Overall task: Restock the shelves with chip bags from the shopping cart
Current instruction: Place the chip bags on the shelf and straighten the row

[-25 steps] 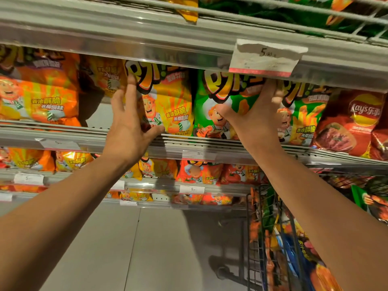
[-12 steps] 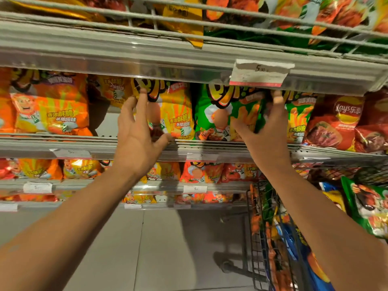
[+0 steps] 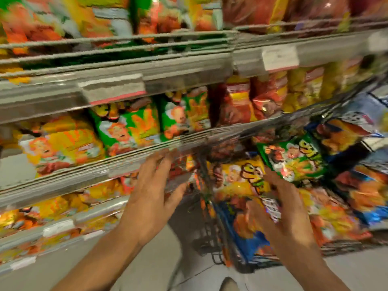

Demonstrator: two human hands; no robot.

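Observation:
The view is blurred by motion. My left hand (image 3: 155, 192) hangs open, fingers apart, just below the middle shelf rail (image 3: 126, 164) and left of the shopping cart (image 3: 210, 234). My right hand (image 3: 281, 206) is over the cart with spread fingers, beside a yellow chip bag (image 3: 237, 179) and below a green chip bag (image 3: 294, 158); it grips nothing that I can make out. Two green bags (image 3: 130, 127) and a yellow bag (image 3: 63, 145) stand on the middle shelf.
Red chip bags (image 3: 266, 97) fill the shelf to the right, under a price tag (image 3: 280, 57). More bags, blue (image 3: 247, 227) and orange (image 3: 336, 219), are piled in the cart. Lower shelves run along the left. A shoe (image 3: 228, 284) shows on the grey floor.
Both hands have come down from the green and yellow bags on the shelf to the cart's level. The view has swung right and down, so the cart fills the right side.

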